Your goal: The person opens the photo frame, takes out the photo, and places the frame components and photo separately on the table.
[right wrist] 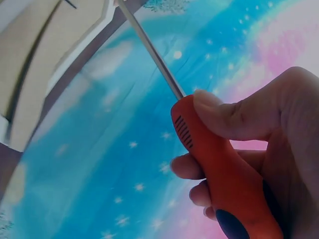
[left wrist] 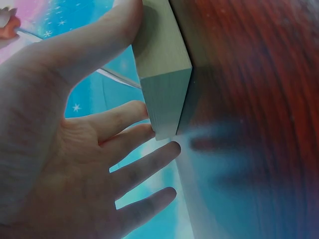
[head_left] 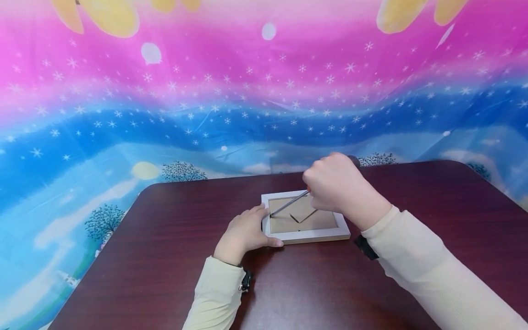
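A light wooden picture frame (head_left: 317, 237) lies on the table with its tan backing panel (head_left: 284, 224) facing up. My right hand (head_left: 336, 185) grips a screwdriver (right wrist: 214, 154) by its orange-red handle with dark patches. The metal shaft (head_left: 290, 204) slants down leftward, its tip at the inner left edge of the frame. My left hand (head_left: 243, 231) rests against the frame's near left corner, thumb along the front side and fingers at the left side. In the left wrist view, the left hand's fingers (left wrist: 149, 164) are straight and spread.
The dark reddish wooden table (head_left: 165, 256) has its far edge just beyond the frame. Behind it hangs a pink and blue backdrop cloth (head_left: 247, 91) with snowflakes. A dark V-shaped line (head_left: 299, 222) shows on the backing panel. Dark bands (head_left: 246, 281) sit at both wrists.
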The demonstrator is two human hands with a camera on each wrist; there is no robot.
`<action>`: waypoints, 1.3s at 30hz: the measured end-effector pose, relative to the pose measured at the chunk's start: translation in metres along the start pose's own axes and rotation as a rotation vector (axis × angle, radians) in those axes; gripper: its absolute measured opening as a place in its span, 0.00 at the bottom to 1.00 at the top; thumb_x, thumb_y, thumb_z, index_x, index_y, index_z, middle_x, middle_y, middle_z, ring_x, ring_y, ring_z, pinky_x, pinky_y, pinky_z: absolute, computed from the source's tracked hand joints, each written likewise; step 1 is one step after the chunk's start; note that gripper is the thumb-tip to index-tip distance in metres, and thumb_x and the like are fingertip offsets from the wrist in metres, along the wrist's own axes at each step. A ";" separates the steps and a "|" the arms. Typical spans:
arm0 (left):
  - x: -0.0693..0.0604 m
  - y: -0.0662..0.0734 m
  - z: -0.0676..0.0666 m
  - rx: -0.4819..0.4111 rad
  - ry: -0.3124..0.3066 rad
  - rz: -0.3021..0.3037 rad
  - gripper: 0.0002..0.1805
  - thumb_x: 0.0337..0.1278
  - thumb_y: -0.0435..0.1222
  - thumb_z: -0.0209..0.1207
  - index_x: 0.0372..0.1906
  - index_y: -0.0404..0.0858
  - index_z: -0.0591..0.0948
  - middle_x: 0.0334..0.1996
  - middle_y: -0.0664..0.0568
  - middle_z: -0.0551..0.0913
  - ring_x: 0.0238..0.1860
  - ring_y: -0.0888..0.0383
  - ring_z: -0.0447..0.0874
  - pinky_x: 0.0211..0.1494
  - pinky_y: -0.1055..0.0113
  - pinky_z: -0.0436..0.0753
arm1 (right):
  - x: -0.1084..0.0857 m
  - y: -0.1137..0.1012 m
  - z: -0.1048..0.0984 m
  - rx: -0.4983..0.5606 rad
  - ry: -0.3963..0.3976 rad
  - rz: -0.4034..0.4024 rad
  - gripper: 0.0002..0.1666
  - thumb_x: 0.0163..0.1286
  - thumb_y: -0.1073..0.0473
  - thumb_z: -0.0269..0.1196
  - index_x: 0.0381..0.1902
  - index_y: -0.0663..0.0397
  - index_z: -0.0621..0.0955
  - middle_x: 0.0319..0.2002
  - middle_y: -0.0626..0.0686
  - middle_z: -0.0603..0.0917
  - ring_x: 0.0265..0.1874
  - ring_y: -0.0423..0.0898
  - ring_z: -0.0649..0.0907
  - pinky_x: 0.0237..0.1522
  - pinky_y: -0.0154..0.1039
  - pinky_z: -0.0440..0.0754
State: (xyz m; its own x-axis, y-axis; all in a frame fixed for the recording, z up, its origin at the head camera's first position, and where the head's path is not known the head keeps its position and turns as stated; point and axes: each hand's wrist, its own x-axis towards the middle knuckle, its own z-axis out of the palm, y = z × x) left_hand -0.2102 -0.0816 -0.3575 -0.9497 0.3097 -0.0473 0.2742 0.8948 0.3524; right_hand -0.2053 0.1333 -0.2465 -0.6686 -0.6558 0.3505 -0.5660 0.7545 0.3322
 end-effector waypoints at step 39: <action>-0.001 -0.004 0.001 -0.084 0.025 0.074 0.39 0.39 0.52 0.77 0.59 0.43 0.76 0.45 0.54 0.81 0.39 0.56 0.81 0.44 0.55 0.80 | 0.059 -0.081 -0.032 -0.596 -0.168 -0.282 0.06 0.59 0.53 0.62 0.31 0.40 0.86 0.24 0.45 0.84 0.23 0.43 0.81 0.40 0.49 0.78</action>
State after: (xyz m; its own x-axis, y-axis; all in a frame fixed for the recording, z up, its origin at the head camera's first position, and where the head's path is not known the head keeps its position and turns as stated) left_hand -0.2097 -0.0849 -0.3598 -0.9309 0.3652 0.0045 0.3314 0.8393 0.4310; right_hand -0.1832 0.0326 -0.2253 -0.6275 -0.7767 0.0555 -0.3993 0.3821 0.8334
